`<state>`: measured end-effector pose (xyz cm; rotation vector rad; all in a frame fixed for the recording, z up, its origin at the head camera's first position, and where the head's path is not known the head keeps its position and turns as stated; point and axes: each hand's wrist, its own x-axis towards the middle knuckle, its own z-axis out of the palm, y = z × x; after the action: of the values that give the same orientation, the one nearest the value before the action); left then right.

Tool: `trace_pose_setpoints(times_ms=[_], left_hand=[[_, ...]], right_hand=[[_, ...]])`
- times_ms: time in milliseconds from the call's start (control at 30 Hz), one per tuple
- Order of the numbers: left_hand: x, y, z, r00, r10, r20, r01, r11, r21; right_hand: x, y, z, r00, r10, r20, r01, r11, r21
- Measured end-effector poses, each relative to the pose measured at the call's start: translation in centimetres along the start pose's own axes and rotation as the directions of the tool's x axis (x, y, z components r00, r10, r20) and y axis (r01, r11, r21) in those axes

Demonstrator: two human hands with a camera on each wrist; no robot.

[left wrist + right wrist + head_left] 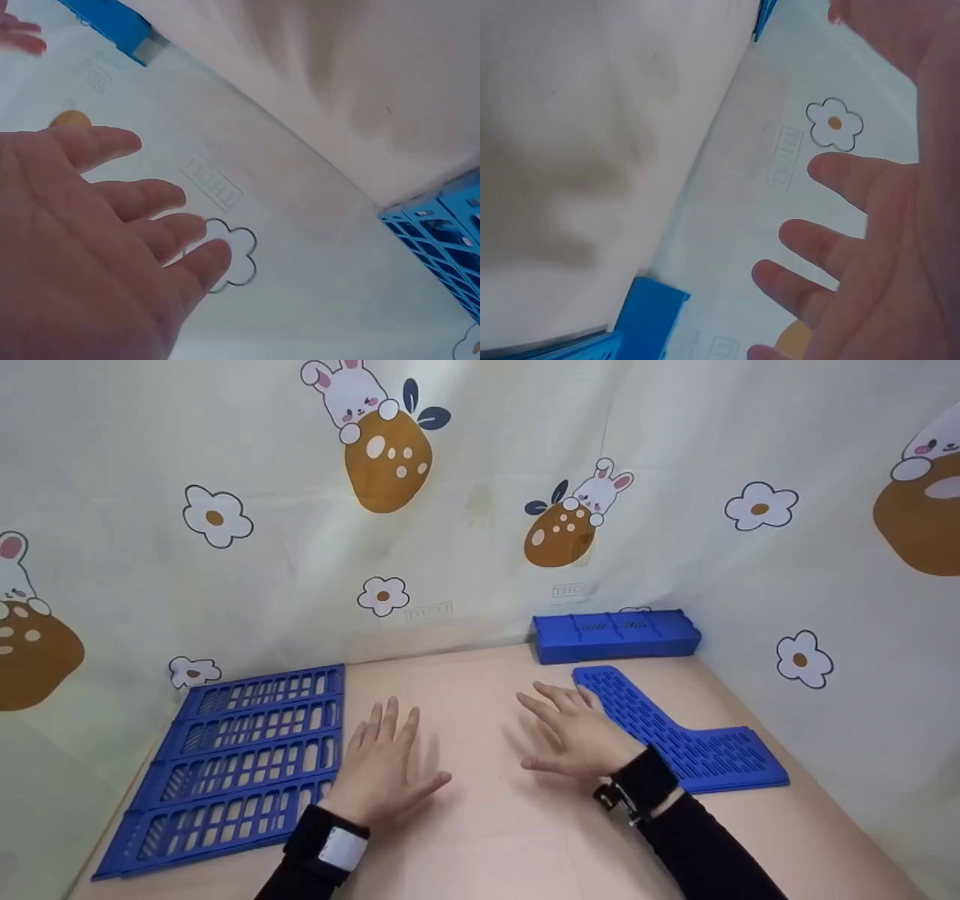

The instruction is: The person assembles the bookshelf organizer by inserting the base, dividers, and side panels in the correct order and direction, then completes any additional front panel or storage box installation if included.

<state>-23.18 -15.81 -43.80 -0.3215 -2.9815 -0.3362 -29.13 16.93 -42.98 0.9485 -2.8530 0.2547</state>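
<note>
My left hand (382, 772) hovers over the table with fingers spread and holds nothing. Just to its left lies a set of blue slotted plastic panels (247, 757), in several rows of rectangular openings; the hand covers part of their right edge. My right hand (574, 731), fingers also spread, holds nothing and is over the left edge of a blue L-shaped perforated plate (720, 754). Behind that plate a long blue plastic piece (615, 637) rests against the back curtain. Both wrist views show the palms with straight fingers and nothing in them.
The table (495, 840) has a pale peach top. A white curtain (480, 457) printed with rabbits, orange fruit and flowers encloses it at the back and on both sides. Black straps with small devices sit on both wrists.
</note>
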Motion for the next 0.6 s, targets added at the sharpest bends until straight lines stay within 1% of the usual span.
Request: trace_pose_setpoints(times_ms=[67, 167, 233, 300, 400, 467, 567, 600], left_hand=[[-0.1, -1.3, -0.6, 0.999, -0.040, 0.009, 0.040, 0.999, -0.025], [-0.5, -4.2, -2.1, 0.992, -0.124, 0.030, 0.125, 0.990, -0.065], [-0.9, -6.6, -3.2, 0.983, -0.180, 0.046, 0.183, 0.980, -0.082], [-1.5, -9.2, -4.2, 0.970, -0.232, 0.073, 0.239, 0.966, -0.101], [-2.4, -12.9, -5.4, 0.945, -0.309, 0.112, 0.321, 0.940, -0.116], [-3.1, -15.3, -5.9, 0.921, -0.362, 0.144, 0.380, 0.917, -0.121], [-4.1, -18.7, -6.4, 0.874, -0.440, 0.205, 0.470, 0.873, -0.130], [-4.5, -19.7, -6.5, 0.856, -0.463, 0.231, 0.498, 0.858, -0.126]], right_hand=[[-0.5, 1.4, 0.2, 0.999, 0.024, -0.037, -0.023, 0.999, 0.044], [-1.9, 4.1, 0.4, 0.992, 0.109, -0.067, -0.102, 0.990, 0.099], [-3.2, 6.2, 0.3, 0.980, 0.191, -0.052, -0.183, 0.973, 0.138], [-4.7, 8.4, -0.1, 0.960, 0.279, -0.035, -0.270, 0.949, 0.165], [-6.6, 11.5, -0.9, 0.926, 0.377, -0.016, -0.367, 0.909, 0.200], [-7.5, 13.2, -1.4, 0.908, 0.420, -0.008, -0.409, 0.888, 0.210], [-8.4, 14.8, -1.6, 0.890, 0.454, 0.033, -0.451, 0.869, 0.206], [-8.6, 15.2, -1.6, 0.883, 0.466, 0.053, -0.467, 0.863, 0.195]])
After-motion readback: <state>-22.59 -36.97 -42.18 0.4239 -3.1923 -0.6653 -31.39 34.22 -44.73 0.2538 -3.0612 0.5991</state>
